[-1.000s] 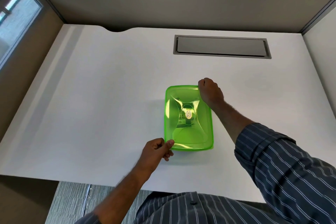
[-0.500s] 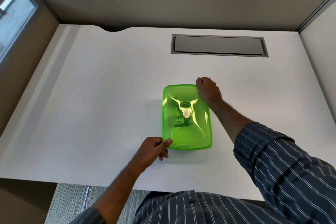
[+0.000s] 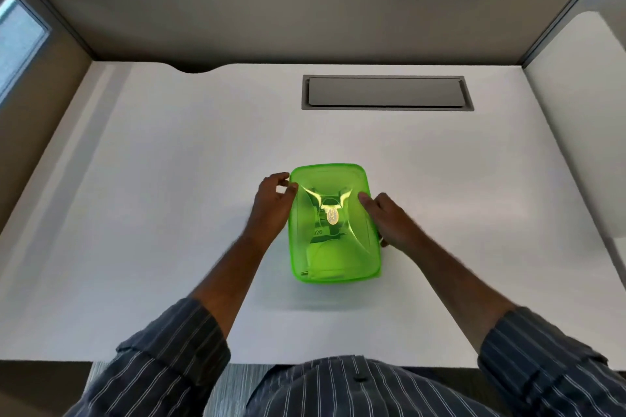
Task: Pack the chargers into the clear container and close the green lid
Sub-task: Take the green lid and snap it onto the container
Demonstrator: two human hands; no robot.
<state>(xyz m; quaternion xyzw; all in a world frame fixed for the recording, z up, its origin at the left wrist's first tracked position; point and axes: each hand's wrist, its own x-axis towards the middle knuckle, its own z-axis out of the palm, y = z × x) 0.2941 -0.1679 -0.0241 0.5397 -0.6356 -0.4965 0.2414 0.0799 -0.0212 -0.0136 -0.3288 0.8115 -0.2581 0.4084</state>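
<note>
Flanking hands: left hand has moved from the near corner to the green lid's far-left edge; right hand from the far corner to its right edge.
Grip: both pinch the rim.
Container: lidded, mid-counter.
Clearance: open on all sides.

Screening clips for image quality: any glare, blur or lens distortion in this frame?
Head view: bright glare streaks on the green lid, hiding most of what lies under it; left hand and forearm smeared by motion, right hand sharper; wide-angle bending curves the desk edges and partition; soft shadow in front of the box.
</note>
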